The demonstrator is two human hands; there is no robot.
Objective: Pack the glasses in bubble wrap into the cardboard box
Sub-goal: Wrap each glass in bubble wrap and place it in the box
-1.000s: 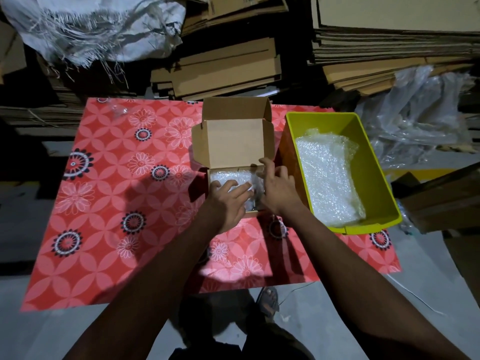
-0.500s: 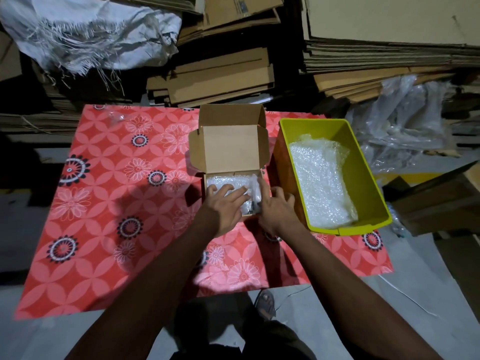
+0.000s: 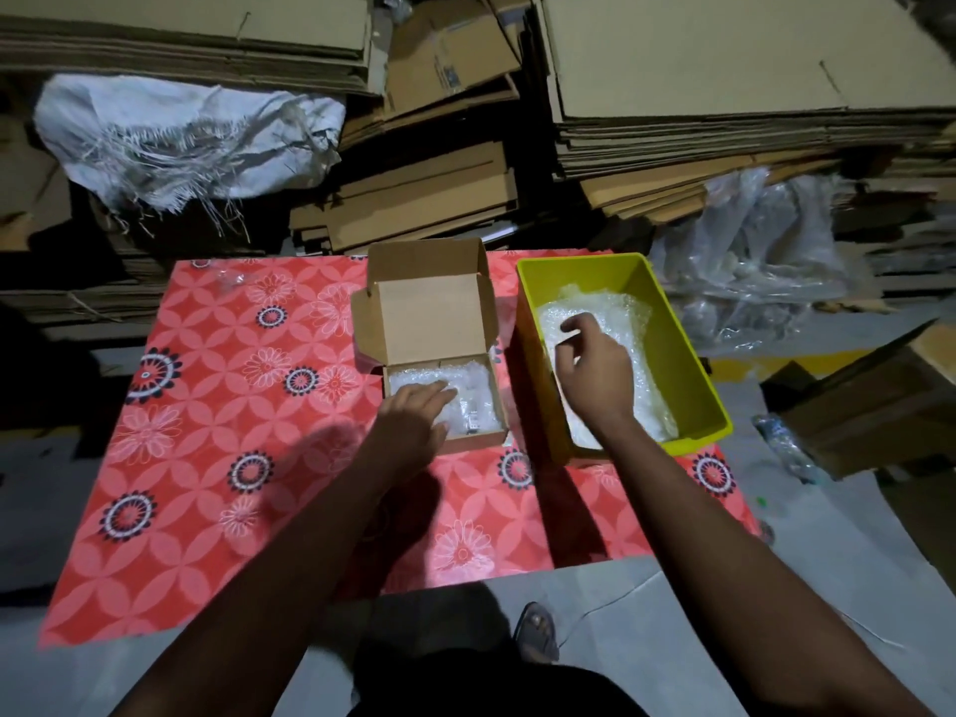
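Note:
A small cardboard box (image 3: pixel 429 323) stands open on the red flowered cloth, its lid flap raised toward the back. Inside lies a bubble-wrapped bundle (image 3: pixel 473 393) with something dark showing through near the front. My left hand (image 3: pixel 414 419) rests flat on that bundle at the box's left side, fingers straight. To the right stands a yellow plastic bin (image 3: pixel 688 354) holding sheets of bubble wrap (image 3: pixel 621 323). My right hand (image 3: pixel 595 367) is inside the bin over the wrap, fingers loosely curled; whether it pinches a sheet is unclear.
The red cloth (image 3: pixel 233 432) covers a low surface on a grey floor. Stacks of flat cardboard (image 3: pixel 424 199) rise behind it, with a white woven sack (image 3: pixel 181 142) at left and clear plastic bags (image 3: pixel 760 251) at right. A sandalled foot (image 3: pixel 538 631) shows below.
My right hand left the cardboard box and moved right into the yellow bin. The left hand stayed on the bundle in the box. The camera tilted up slightly.

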